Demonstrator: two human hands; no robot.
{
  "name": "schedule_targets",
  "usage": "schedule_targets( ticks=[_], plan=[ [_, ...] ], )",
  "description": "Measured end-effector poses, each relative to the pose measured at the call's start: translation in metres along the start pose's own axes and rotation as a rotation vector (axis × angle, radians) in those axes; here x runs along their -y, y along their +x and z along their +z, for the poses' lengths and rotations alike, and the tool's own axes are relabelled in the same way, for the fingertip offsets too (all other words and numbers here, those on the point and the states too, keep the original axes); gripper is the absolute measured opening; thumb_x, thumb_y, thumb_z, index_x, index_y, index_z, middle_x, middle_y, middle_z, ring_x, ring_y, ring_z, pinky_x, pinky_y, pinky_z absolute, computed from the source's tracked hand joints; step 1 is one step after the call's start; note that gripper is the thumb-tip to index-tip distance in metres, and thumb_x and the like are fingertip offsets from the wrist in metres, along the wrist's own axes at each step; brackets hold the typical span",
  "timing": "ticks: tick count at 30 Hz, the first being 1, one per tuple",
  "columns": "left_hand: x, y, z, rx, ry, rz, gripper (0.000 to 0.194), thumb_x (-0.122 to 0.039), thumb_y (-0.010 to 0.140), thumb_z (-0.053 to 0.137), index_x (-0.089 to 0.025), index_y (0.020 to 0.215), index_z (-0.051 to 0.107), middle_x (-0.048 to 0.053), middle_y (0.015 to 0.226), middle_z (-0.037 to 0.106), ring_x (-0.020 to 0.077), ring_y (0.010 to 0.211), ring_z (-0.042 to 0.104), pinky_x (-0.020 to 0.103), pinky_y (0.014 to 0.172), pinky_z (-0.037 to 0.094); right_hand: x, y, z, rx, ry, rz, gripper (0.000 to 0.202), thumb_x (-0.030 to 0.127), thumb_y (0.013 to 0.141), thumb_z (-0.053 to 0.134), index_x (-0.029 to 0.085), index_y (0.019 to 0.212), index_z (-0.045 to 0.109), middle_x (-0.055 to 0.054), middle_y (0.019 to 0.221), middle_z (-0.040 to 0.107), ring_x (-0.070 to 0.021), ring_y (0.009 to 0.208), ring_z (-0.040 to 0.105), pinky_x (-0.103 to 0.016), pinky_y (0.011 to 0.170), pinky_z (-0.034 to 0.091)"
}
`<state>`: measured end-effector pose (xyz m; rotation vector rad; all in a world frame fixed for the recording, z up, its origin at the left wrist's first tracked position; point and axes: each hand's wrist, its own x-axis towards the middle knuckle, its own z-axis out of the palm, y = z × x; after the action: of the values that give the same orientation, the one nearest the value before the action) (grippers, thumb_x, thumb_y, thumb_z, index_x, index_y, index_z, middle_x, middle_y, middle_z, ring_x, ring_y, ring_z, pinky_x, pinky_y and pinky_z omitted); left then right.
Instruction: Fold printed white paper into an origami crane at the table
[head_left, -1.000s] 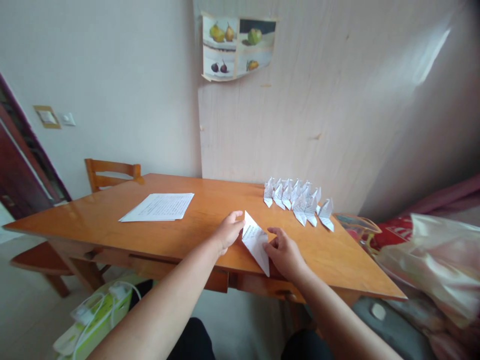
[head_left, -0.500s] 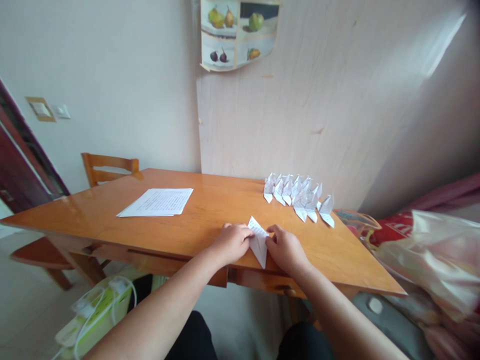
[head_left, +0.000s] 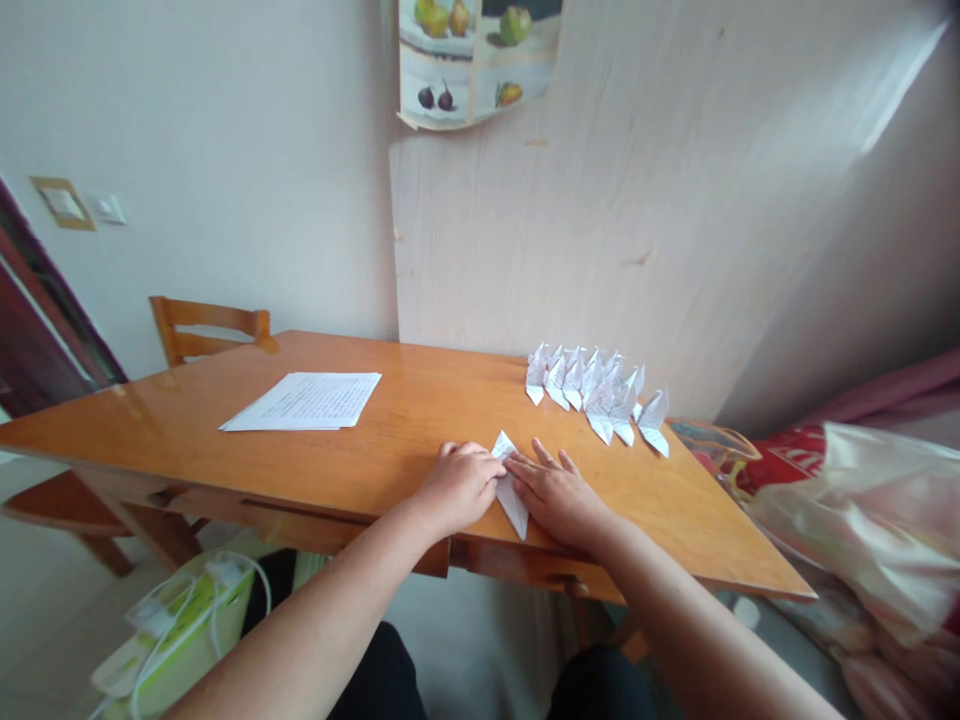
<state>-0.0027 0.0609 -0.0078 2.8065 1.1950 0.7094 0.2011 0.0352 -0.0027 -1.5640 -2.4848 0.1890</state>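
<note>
A narrow, kite-shaped piece of folded paper [head_left: 512,505] lies near the front edge of the wooden table, its top point showing between my hands. My left hand [head_left: 463,485] is closed, with curled fingers gripping the paper's left side. My right hand [head_left: 555,490] lies flat across the right side, fingers spread and their tips pressing the paper close to my left fingertips. The middle of the paper is partly hidden under the fingers. Beyond my right hand, several folded paper figures [head_left: 600,400] with upright points stand in rows at the back right.
A stack of written paper sheets [head_left: 304,402] lies on the left of the table [head_left: 420,395]. A wooden chair [head_left: 210,320] stands at the far left. Bags [head_left: 885,510] crowd the table's right end. A green and white box with cables [head_left: 180,620] sits below at left.
My right hand has moved left and flattened over the paper, its fingers now spread. The paper looks narrower on its right side. My left hand stays on it. The view has shifted slightly.
</note>
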Motion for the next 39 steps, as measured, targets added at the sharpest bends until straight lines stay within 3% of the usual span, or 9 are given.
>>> schedule_targets(
  ticks=[4,9,15,22,27,30,35,39],
  plan=[
    [-0.002,-0.002,-0.001,0.001,-0.011,-0.050,0.023,-0.023,0.091,0.052,-0.026,0.107,0.068,0.003,0.111,0.071,0.0252,0.107,0.058,0.040,0.087,0.039,-0.012,0.001,0.006,-0.106,0.158,0.006,0.050,0.027,0.097,0.042,0.022,0.146,0.050,-0.005,0.152,0.048,-0.0334,0.150,0.022,-0.058,0.118,0.022],
    [-0.001,0.001,-0.002,0.043,-0.034,-0.136,0.033,-0.026,0.090,0.050,-0.028,0.122,0.061,0.004,0.122,0.067,0.0269,0.113,0.056,0.042,0.091,0.041,-0.021,-0.001,0.011,-0.312,0.323,0.022,0.043,0.025,0.092,0.051,0.019,0.134,0.062,-0.012,0.135,0.062,-0.0272,0.135,0.048,-0.043,0.112,0.038],
    [0.002,0.005,0.000,0.086,-0.060,-0.205,0.032,-0.029,0.094,0.044,-0.031,0.122,0.061,0.002,0.129,0.065,0.0266,0.120,0.054,0.044,0.096,0.040,-0.014,0.002,0.006,-0.308,0.354,-0.036,0.043,0.033,0.090,0.060,0.024,0.131,0.063,-0.007,0.115,0.072,-0.0263,0.113,0.059,-0.042,0.100,0.045],
    [0.003,0.006,-0.001,0.098,-0.072,-0.219,0.030,-0.039,0.098,0.040,-0.032,0.114,0.064,0.002,0.121,0.067,0.0257,0.118,0.056,0.043,0.094,0.041,-0.011,0.005,0.001,-0.380,0.340,-0.008,0.035,0.040,0.089,0.063,0.019,0.116,0.067,-0.007,0.099,0.071,-0.0236,0.095,0.060,-0.038,0.087,0.046],
    [0.003,0.006,-0.005,0.121,-0.096,-0.223,0.036,-0.046,0.100,0.035,-0.028,0.103,0.066,0.003,0.113,0.068,0.0248,0.113,0.058,0.042,0.094,0.041,-0.017,0.002,0.000,-0.351,0.286,0.024,0.019,0.027,0.083,0.064,0.019,0.099,0.070,-0.006,0.096,0.071,-0.0218,0.092,0.060,-0.035,0.085,0.045],
    [0.003,0.007,-0.005,0.115,-0.128,-0.226,0.041,-0.050,0.101,0.031,-0.027,0.101,0.065,0.003,0.114,0.068,0.0249,0.114,0.058,0.041,0.095,0.041,-0.024,0.000,0.000,-0.311,0.267,0.038,0.021,0.015,0.078,0.060,0.019,0.096,0.071,-0.006,0.098,0.070,-0.0212,0.094,0.059,-0.033,0.087,0.045],
    [0.005,0.007,-0.005,0.136,-0.162,-0.216,0.045,-0.054,0.101,0.028,-0.032,0.114,0.065,0.003,0.119,0.067,0.0259,0.118,0.056,0.042,0.097,0.039,-0.021,-0.010,-0.005,-0.158,0.125,0.064,0.036,0.010,0.076,0.055,0.024,0.103,0.073,-0.005,0.106,0.069,-0.0232,0.100,0.058,-0.035,0.091,0.041],
    [0.003,0.009,-0.008,0.171,-0.143,-0.244,0.051,-0.060,0.099,0.028,-0.029,0.109,0.068,0.006,0.117,0.066,0.0272,0.115,0.057,0.043,0.097,0.040,-0.006,-0.020,-0.015,-0.140,-0.026,0.052,0.042,0.013,0.081,0.054,0.031,0.113,0.072,-0.005,0.111,0.067,-0.0263,0.106,0.055,-0.041,0.096,0.035]
  ],
)
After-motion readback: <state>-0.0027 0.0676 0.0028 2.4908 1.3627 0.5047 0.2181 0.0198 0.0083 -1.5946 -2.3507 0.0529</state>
